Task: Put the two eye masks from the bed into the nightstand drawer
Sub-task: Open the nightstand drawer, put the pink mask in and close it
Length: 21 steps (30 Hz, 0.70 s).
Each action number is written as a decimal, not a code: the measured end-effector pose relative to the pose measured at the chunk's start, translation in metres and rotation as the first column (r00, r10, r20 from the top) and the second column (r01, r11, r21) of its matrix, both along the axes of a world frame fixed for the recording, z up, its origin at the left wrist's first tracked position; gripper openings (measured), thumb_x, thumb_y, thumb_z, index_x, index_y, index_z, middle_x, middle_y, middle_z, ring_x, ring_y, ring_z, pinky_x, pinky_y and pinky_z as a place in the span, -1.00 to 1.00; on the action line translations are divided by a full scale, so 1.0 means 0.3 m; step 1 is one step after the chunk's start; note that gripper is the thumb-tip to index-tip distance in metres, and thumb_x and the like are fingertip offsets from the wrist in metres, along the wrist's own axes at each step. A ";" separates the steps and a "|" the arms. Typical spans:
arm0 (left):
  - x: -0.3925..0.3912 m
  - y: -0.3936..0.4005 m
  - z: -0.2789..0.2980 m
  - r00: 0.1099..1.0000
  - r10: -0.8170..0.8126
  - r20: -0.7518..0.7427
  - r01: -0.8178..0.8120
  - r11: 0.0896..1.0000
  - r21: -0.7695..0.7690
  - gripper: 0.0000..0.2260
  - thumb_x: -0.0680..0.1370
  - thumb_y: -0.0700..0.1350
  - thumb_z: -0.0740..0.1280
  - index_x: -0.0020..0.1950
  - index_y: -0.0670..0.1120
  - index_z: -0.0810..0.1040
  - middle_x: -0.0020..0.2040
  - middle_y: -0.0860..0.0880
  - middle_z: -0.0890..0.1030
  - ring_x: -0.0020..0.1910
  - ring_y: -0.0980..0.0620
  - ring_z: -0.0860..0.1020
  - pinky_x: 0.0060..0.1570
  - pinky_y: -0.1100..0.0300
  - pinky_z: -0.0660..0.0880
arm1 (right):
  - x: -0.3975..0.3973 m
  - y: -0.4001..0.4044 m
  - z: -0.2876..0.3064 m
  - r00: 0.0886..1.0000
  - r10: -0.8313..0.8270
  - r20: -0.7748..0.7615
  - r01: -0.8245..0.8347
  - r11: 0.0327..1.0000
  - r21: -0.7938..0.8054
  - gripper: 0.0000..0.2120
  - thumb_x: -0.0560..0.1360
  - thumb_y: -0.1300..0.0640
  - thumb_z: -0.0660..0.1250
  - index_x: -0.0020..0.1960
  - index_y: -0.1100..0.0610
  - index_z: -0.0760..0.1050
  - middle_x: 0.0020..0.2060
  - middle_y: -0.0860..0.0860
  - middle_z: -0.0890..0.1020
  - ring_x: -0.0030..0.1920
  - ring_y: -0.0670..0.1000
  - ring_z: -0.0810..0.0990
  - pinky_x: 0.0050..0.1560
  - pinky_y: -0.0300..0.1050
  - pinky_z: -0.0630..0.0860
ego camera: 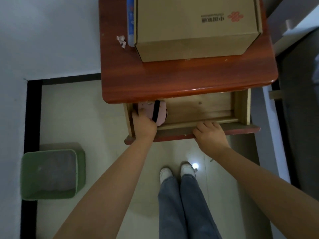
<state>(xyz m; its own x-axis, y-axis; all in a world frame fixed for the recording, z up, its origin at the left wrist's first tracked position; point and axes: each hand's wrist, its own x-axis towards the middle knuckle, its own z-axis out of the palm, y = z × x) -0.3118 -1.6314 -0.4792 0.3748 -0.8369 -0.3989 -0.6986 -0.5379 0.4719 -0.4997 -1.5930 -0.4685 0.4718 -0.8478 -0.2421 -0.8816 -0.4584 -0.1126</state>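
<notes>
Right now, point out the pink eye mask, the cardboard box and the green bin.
pink eye mask point(161, 112), head view, pink fabric
cardboard box point(195, 23), head view, top face
green bin point(80, 173), head view, right rim

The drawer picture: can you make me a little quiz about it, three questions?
1. True or false: the drawer is pulled open.
2. Which hand reaches into the drawer at the pink eye mask: A left hand, B right hand?
3. What big thing sits on top of the nightstand?

Key: 1 true. 2 A; the right hand rests on the drawer front. 3 a cardboard box.
</notes>
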 end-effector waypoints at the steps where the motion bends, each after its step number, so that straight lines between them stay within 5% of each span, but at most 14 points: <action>1: -0.004 0.043 0.006 0.984 -0.164 0.065 0.169 0.982 -0.078 -0.70 0.49 -0.33 0.20 0.23 -0.32 0.39 0.25 -0.33 0.44 0.18 -0.28 0.43 0.15 0.04 0.42 | -0.001 0.004 -0.004 1.000 -0.012 0.004 0.012 1.000 -0.001 -0.76 0.00 0.27 0.60 -0.41 0.16 0.58 -0.49 0.05 0.62 -0.45 0.07 0.60 -0.34 -0.17 0.59; 4: 0.014 0.185 0.023 0.752 -0.630 0.193 0.654 0.751 -0.093 -0.70 0.35 -0.20 0.46 0.00 -0.33 0.57 -0.04 -0.32 0.65 -0.07 -0.25 0.62 -0.08 -0.05 0.58 | -0.003 0.010 -0.012 0.999 -0.031 0.015 0.031 1.000 0.000 -0.77 0.01 0.26 0.59 -0.41 0.15 0.58 -0.49 0.05 0.62 -0.44 0.06 0.59 -0.35 -0.17 0.59; 7: 0.059 0.205 0.007 0.614 -0.729 0.301 0.783 0.611 -0.116 -0.67 0.14 -0.23 0.60 -0.16 -0.26 0.64 -0.29 -0.20 0.70 -0.35 -0.12 0.65 -0.40 0.13 0.62 | -0.007 0.012 -0.010 0.999 -0.036 0.029 0.037 0.999 -0.038 -0.78 0.05 0.24 0.59 -0.39 0.15 0.59 -0.47 0.04 0.63 -0.42 0.06 0.61 -0.32 -0.15 0.59; 9: 0.080 0.179 0.010 0.589 -0.720 0.366 0.806 0.552 -0.212 -0.70 0.13 -0.27 0.60 -0.20 -0.26 0.65 -0.34 -0.19 0.69 -0.38 -0.10 0.64 -0.42 0.17 0.61 | -0.017 0.013 -0.003 0.994 -0.066 0.089 0.078 0.988 -0.136 -0.77 0.09 0.21 0.60 -0.32 0.15 0.60 -0.39 0.07 0.66 -0.33 0.11 0.64 -0.23 -0.03 0.62; 11: 0.091 0.155 0.038 0.640 -0.643 0.420 0.768 0.560 -0.312 -0.70 0.23 -0.25 0.54 -0.09 -0.29 0.62 -0.21 -0.27 0.69 -0.14 -0.17 0.60 -0.22 -0.03 0.63 | -0.023 -0.007 0.022 0.980 -0.125 0.156 0.163 0.951 -0.264 -0.65 0.14 0.13 0.59 -0.13 0.17 0.59 -0.16 0.15 0.71 -0.08 0.18 0.65 -0.02 0.24 0.55; 14: 0.079 0.087 0.107 0.705 -0.513 0.490 0.692 0.650 -0.315 -0.50 0.33 -0.16 0.42 0.20 -0.29 0.40 0.13 -0.42 0.55 0.25 -0.35 0.35 0.09 -0.36 0.39 | -0.023 -0.097 0.076 0.976 -0.170 0.136 0.206 0.923 -0.326 -0.29 0.14 0.06 0.58 0.20 0.20 0.40 0.22 0.28 0.54 0.29 0.30 0.38 0.20 0.41 0.14; 18: 0.044 -0.037 0.159 0.753 -0.446 0.484 0.603 0.762 -0.236 -0.34 0.21 -0.21 0.56 0.22 -0.39 0.41 0.20 -0.41 0.51 0.19 -0.46 0.43 0.09 -0.43 0.33 | 0.017 -0.223 0.108 0.955 -0.284 0.082 0.292 0.947 -0.134 -0.22 0.32 0.08 0.48 0.40 0.25 0.18 0.42 0.25 0.27 0.43 0.28 0.19 0.35 0.30 -0.08; 21: 0.035 -0.067 0.153 0.719 -0.429 0.546 0.620 0.752 -0.225 -0.39 0.19 -0.23 0.57 0.18 -0.34 0.48 0.16 -0.34 0.57 0.15 -0.35 0.52 0.05 -0.38 0.41 | 0.042 -0.240 0.104 0.949 -0.305 0.081 0.314 0.936 -0.159 -0.28 0.30 0.12 0.49 0.35 0.27 0.27 0.36 0.27 0.38 0.38 0.30 0.30 0.32 0.42 0.10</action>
